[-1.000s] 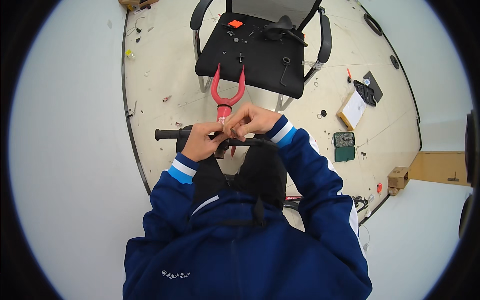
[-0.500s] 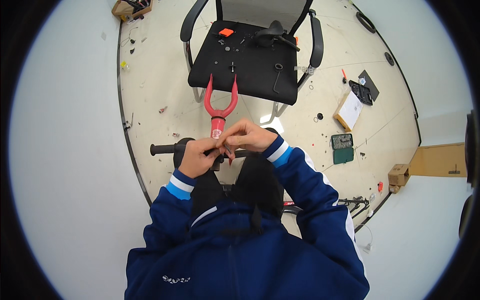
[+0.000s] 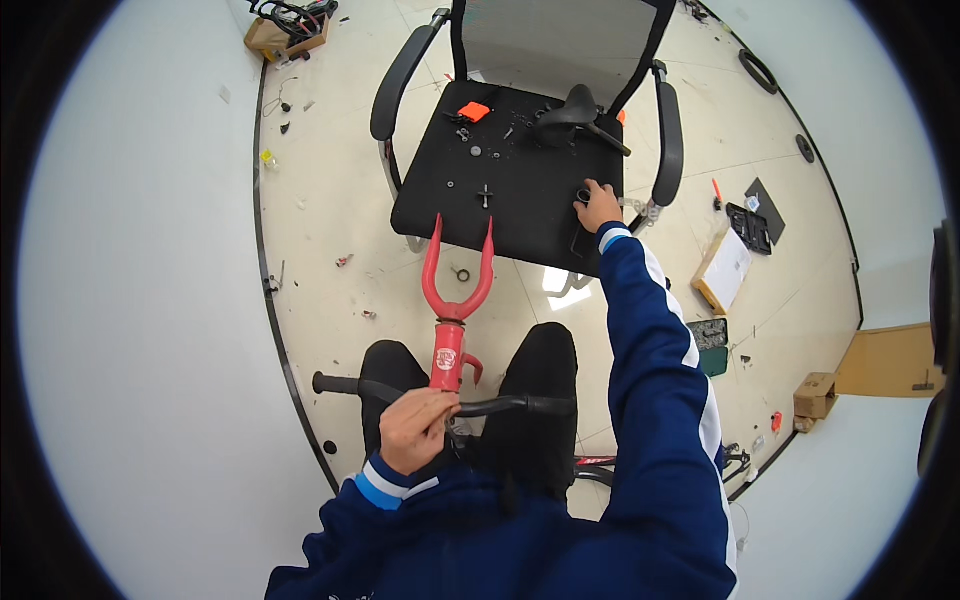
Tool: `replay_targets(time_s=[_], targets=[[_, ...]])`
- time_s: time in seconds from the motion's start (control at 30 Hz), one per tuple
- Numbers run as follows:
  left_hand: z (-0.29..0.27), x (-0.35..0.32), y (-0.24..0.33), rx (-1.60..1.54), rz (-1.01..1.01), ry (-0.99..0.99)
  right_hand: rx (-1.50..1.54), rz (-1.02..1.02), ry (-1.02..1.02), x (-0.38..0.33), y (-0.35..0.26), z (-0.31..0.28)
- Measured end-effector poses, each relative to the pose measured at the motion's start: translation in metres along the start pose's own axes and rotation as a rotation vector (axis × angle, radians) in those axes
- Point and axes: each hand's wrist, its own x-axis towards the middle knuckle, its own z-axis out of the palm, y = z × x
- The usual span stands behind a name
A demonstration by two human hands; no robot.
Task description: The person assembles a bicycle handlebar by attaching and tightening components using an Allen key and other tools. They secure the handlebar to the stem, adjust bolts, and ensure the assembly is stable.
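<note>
A pink-red fork with frame tube (image 3: pixel 447 356) lies between my knees, its two prongs pointing toward the black chair seat. A black handlebar (image 3: pixel 500 405) crosses its near end. Over the bar's middle, my left hand (image 3: pixel 415 430) is closed with fingertips pressed together; what they pinch is hidden. My right arm stretches to the seat's right side. There my right hand (image 3: pixel 601 207) has its thumb and forefinger about the ring end of a black bent-rod tool (image 3: pixel 583 196), partly covered by the hand.
On the chair seat (image 3: pixel 530 225) lie a black bicycle saddle (image 3: pixel 570 120) with its post, an orange item (image 3: pixel 473 112), a small bolt (image 3: pixel 486 196) and several small parts. A cardboard box (image 3: pixel 815 395), a white-topped package (image 3: pixel 725 270) and a tool case (image 3: pixel 750 228) are at right.
My right hand has left my left hand and reached forward to the ring-ended tool on the chair. The left hand has drawn slightly nearer to me. The view has shifted.
</note>
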Motion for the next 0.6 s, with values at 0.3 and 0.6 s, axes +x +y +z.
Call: replay_targets(time_s=[0.3,0.6], targets=[[-0.009,0.005,-0.004,0.002,0.092,-0.086,0.271,-0.28,0.051,-0.007,-0.016,-0.02],[-0.027,0.027,0.017,-0.198,0.061,-0.11,0.799,-0.228,-0.115,-0.167,0.008,-0.053]])
